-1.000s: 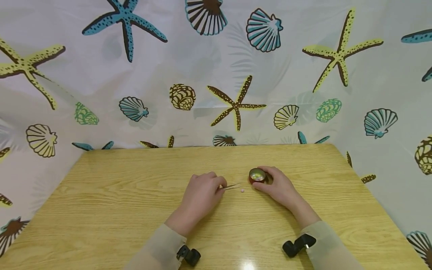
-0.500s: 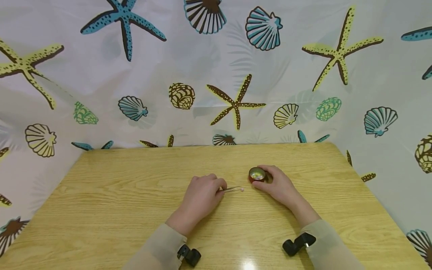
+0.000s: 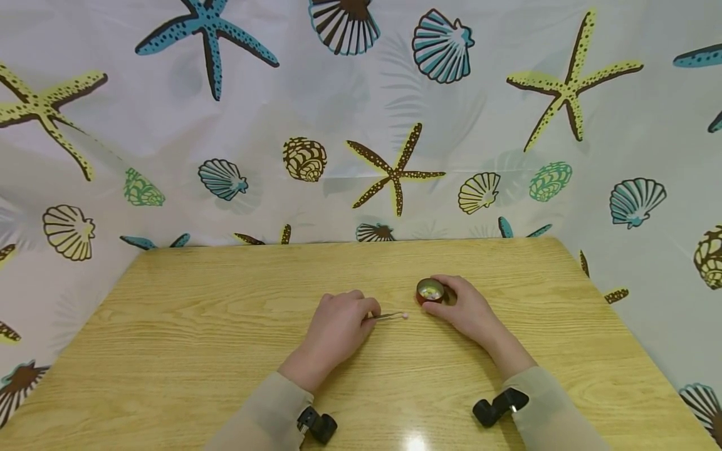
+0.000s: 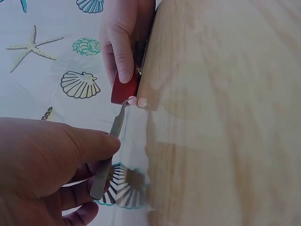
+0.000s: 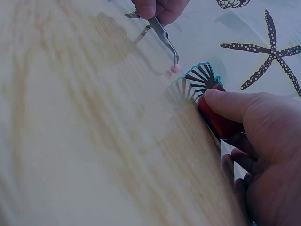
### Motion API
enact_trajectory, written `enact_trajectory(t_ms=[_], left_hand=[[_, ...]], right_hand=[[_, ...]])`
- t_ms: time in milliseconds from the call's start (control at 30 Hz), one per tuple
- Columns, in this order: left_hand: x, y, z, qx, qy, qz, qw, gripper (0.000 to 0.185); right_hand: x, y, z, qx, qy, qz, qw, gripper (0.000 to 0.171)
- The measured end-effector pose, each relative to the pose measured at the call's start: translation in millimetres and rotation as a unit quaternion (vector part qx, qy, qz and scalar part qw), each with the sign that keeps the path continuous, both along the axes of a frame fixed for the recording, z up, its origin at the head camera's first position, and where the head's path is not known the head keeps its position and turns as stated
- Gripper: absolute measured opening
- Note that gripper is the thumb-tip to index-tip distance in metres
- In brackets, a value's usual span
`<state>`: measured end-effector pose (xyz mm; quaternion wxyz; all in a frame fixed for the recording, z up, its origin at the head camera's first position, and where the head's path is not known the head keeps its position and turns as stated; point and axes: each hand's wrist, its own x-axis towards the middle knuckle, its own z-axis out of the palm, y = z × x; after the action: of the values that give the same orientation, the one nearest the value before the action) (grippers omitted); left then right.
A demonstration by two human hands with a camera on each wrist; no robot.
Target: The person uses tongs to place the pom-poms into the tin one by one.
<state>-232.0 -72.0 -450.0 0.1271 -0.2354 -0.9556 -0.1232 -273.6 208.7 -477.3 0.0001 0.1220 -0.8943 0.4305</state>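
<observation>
In the head view my left hand (image 3: 340,329) pinches a pair of silver bent-tip tweezers (image 4: 107,162) between thumb and fingers. At the tweezers' tips is a small round pink bead (image 5: 175,69), close over its reflection in the tabletop; whether it touches the wood I cannot tell. To the right, my right hand (image 3: 464,311) grips a small round red tin (image 3: 430,292), thumb on the near side and fingers round the far side. The tin stands upright with its top uncovered, and small yellow and pale pieces lie inside. Its contents are hidden in both wrist views.
The wooden table (image 3: 214,326) is glossy and reflects the things on it. A white cloth (image 3: 316,94) printed with starfish and shells hangs behind and along the sides. Each wrist carries a black camera mount (image 3: 318,426).
The tweezers' tips, apart and short of the bead a second ago, have come together at it. The right hand and the tin have stayed in place.
</observation>
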Motion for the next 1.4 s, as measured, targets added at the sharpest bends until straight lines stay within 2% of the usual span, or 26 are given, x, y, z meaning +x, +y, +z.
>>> enact_trajectory(t_ms=[333,600,933,1400], left_hand=[[-1.7,2,5.6,0.016,0.000,0.007,0.9998,0.010],[-11.0,19,14.7,0.038,0.007,0.000,0.9993,0.009],[-24.4,38,13.9,0.034,0.025,0.021,0.9989,0.009],[-29.3,44,11.1,0.032,0.026,0.031,0.9987,0.009]], right_hand=[[0.7,1,-0.8,-0.004,-0.004,-0.002,1.000,0.066],[-0.7,2,-0.8,-0.012,-0.009,-0.005,1.000,0.065],[-2.1,2,-0.9,-0.017,-0.005,-0.003,1.000,0.064],[-0.7,2,0.3,-0.019,-0.009,-0.003,1.000,0.064]])
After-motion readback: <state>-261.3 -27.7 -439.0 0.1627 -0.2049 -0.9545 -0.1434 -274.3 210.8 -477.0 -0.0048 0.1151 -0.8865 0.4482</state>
